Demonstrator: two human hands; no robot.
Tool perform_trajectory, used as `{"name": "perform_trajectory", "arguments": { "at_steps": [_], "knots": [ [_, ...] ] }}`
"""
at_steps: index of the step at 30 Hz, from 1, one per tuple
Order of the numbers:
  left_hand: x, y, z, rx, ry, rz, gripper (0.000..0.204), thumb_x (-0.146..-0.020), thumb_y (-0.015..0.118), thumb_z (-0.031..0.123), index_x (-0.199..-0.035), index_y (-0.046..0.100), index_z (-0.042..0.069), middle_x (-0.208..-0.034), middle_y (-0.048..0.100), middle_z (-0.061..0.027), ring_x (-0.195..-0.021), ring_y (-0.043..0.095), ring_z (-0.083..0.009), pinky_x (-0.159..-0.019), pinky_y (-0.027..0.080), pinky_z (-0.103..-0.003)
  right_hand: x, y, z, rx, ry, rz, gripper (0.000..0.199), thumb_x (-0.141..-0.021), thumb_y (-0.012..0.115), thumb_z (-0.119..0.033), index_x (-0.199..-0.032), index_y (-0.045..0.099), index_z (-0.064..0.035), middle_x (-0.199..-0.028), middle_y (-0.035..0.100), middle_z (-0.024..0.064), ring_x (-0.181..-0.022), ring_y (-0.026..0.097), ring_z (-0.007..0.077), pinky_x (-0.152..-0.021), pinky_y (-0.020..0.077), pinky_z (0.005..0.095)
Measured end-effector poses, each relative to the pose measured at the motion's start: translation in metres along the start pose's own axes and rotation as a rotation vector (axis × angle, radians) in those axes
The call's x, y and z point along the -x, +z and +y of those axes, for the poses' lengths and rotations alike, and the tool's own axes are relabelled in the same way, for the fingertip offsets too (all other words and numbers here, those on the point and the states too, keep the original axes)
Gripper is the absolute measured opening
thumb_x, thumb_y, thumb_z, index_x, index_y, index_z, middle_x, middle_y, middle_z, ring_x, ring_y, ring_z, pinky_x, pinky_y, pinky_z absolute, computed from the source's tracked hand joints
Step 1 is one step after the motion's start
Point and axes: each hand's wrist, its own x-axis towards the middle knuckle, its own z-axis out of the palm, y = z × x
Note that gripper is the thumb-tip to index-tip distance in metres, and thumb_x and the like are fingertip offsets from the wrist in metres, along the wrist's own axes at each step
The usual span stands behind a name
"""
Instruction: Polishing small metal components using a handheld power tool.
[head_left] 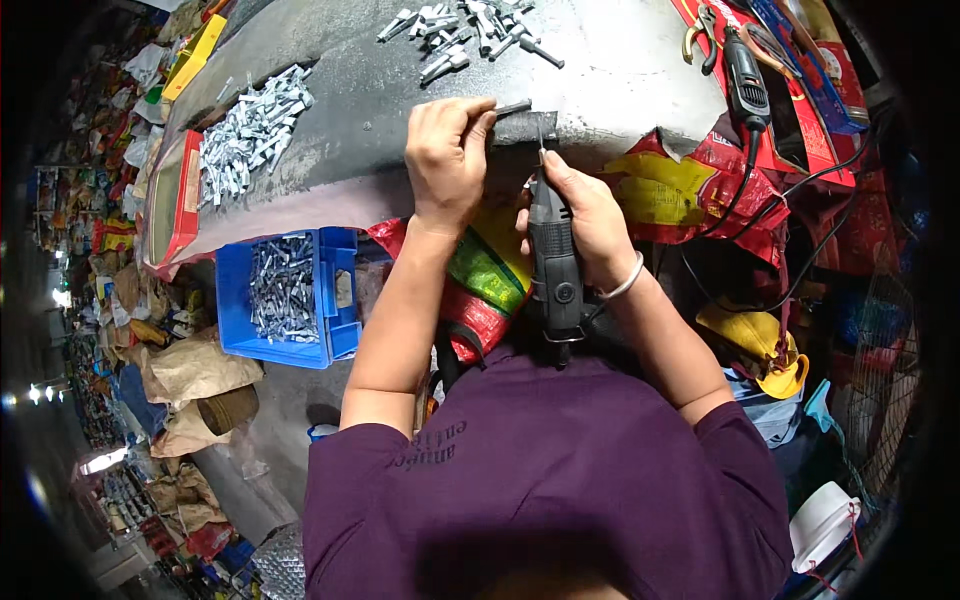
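My left hand (448, 160) is closed, pinching a small dark bolt-like metal piece (514, 107) between thumb and fingers above the table's near edge. In my right hand (590, 205) is a black rotary tool (554, 265), fingers wrapped round its body. Its thin bit points away from me, just right of the metal piece; whether they touch I cannot tell. A dark flat block (522, 127) lies at the table edge beneath both. Beyond the hands a loose group of bolt-like pieces (440, 38) is spread on the table (350, 120).
A larger heap of metal pieces (258, 125) lies left, beside a red tray (182, 205). Below it stands a blue bin (270, 348) with more pieces. At right are a second rotary tool (746, 82) with a cable, pliers (706, 38) and torn red-yellow sacking (665, 190).
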Motion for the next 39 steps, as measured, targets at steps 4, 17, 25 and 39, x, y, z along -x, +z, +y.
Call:
{"name": "perform_trajectory", "arguments": {
  "at_steps": [4,17,25,39],
  "knots": [
    [0.011,-0.006,-0.002,0.325,-0.274,0.032,0.011,-0.081,0.073,0.001,-0.091,0.074,0.006,-0.082,0.068,-0.0042,-0.082,0.058,-0.0211,-0.079,0.048,-0.032,-0.003,0.001,0.001,0.042,-0.006,0.007,0.046,-0.105,0.052,-0.047,-0.095,0.063,-0.003,-0.067,0.067,0.0108,-0.047,0.061,0.0202,-0.044,0.0484,0.0281],
    [0.007,-0.008,-0.003,0.207,-0.114,-0.032,0.006,-0.083,0.072,0.001,-0.089,0.073,0.004,-0.086,0.068,-0.0047,-0.082,0.056,-0.0195,-0.077,0.047,-0.03,-0.021,0.02,0.006,-0.034,0.058,-0.052,0.049,-0.105,0.051,-0.049,-0.096,0.062,-0.0019,-0.069,0.068,0.0111,-0.047,0.062,0.0219,-0.044,0.0485,0.0293],
    [0.003,-0.012,-0.004,0.193,-0.123,-0.05,0.005,-0.083,0.072,0.002,-0.086,0.072,0.005,-0.083,0.068,-0.0046,-0.081,0.057,-0.0214,-0.077,0.047,-0.032,-0.01,0.005,-0.009,-0.037,0.053,0.013,0.047,-0.105,0.052,-0.048,-0.096,0.062,-0.0026,-0.069,0.068,0.0122,-0.047,0.061,0.0211,-0.044,0.0482,0.03],
    [-0.121,0.016,-0.125,-0.323,0.08,0.003,0.026,-0.092,0.066,0.032,-0.102,0.074,0.009,-0.105,0.072,-0.0097,-0.093,0.064,-0.0304,-0.085,0.052,-0.041,0.0,0.007,0.019,0.07,-0.029,-0.108,0.043,-0.105,0.054,-0.044,-0.094,0.062,-0.0035,-0.066,0.067,0.0118,-0.046,0.058,0.018,-0.044,0.0466,0.0282]
  ]
}}
